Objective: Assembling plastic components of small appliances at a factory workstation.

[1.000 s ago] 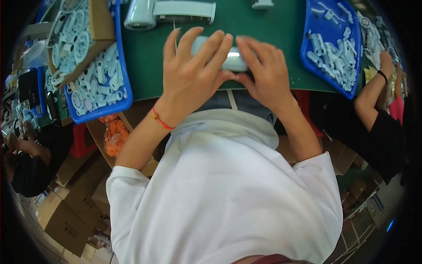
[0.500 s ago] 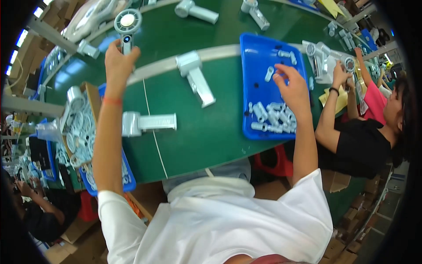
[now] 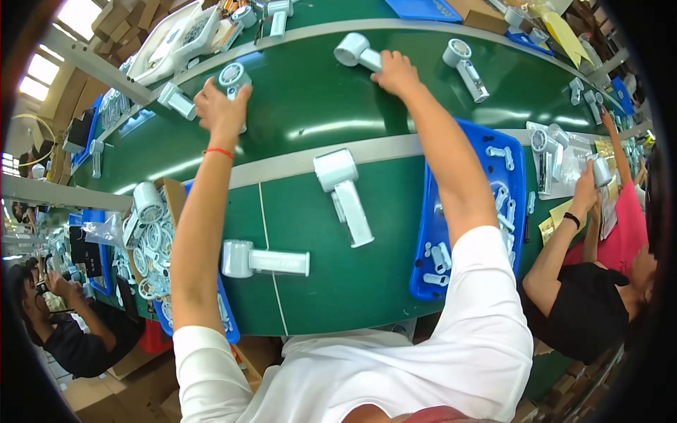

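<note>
Far left, the left hand (image 3: 222, 113) is over a pale handheld fan (image 3: 233, 74), covering much of its handle; whether it grips cannot be told. Far centre, the right hand (image 3: 397, 74) grips a second fan (image 3: 350, 49) by its handle, the end hidden under the fingers. Near left on the green surface (image 3: 381, 190), a third fan (image 3: 238, 259) carries faint handle markings, too blurred to read.

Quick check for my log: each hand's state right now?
Left hand: loosely open over one pale fan; whether it grips cannot be told.
Right hand: closed, holding another pale fan by its handle.
</note>
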### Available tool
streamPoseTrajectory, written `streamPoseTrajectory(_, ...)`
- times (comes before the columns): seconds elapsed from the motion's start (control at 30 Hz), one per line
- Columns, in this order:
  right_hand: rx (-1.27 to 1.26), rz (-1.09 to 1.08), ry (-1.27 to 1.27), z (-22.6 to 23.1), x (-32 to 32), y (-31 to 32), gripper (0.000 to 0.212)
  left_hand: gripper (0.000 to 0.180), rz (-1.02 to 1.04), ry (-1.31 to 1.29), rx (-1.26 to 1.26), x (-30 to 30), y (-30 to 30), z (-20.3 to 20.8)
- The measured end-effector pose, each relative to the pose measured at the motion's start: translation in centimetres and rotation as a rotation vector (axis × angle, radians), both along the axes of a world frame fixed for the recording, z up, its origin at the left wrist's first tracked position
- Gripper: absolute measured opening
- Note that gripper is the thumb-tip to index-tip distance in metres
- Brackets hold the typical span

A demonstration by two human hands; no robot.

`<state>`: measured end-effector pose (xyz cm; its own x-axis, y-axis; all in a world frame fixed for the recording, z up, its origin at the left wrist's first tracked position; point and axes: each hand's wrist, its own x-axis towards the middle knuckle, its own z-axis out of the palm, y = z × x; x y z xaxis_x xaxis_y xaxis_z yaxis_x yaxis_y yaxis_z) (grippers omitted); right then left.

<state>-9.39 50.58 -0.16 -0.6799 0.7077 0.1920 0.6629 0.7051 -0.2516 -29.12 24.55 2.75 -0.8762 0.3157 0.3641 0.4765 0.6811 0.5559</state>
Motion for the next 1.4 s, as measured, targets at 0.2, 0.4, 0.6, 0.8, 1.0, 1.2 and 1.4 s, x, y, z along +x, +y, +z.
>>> streamPoseTrajectory(0.2, -0.043, 0.249, 0.346, 6.7, 4.1, -12.5, 0.058, 0.057, -0.640, -1.274, 0.822, 17.0, -2.3, 5.3)
streamPoseTrajectory(0.4, 0.045, -0.038, 0.309, 9.6, 17.2, -15.0, 0.036, 0.029, -0.535, -1.339, 1.083, 22.7, -10.8, 3.6)
streamPoseTrajectory(0.6, -0.048, -0.189, -0.161, 0.4, 22.6, -12.3, 0.035, 0.043, -0.579, -1.270, 0.929, 26.9, -18.7, 0.5)
streamPoseTrajectory(0.8, -0.784, 0.160, 0.362, 6.9, 22.6, -19.6, 0.034, 0.058, -0.557, -1.358, 0.919, 27.7, -22.4, -1.9)
streamPoseTrajectory(1.0, -1.360, 0.378, 0.723, 5.6, 20.6, -33.7, 0.028, 0.065, -0.671, -1.393, 0.994, 27.5, -22.4, -2.4)
streamPoseTrajectory(1.2, -1.364, 0.279, 0.756, 2.6, 20.2, -35.9, 0.036, 0.069, -0.817, -1.253, 0.973, 27.5, -22.5, -4.2)
streamPoseTrajectory(1.4, -1.272, 0.075, 0.791, 3.4, 19.7, -37.5, 0.031, 0.091, -0.787, -1.056, 0.744, 28.1, -22.6, -4.8)
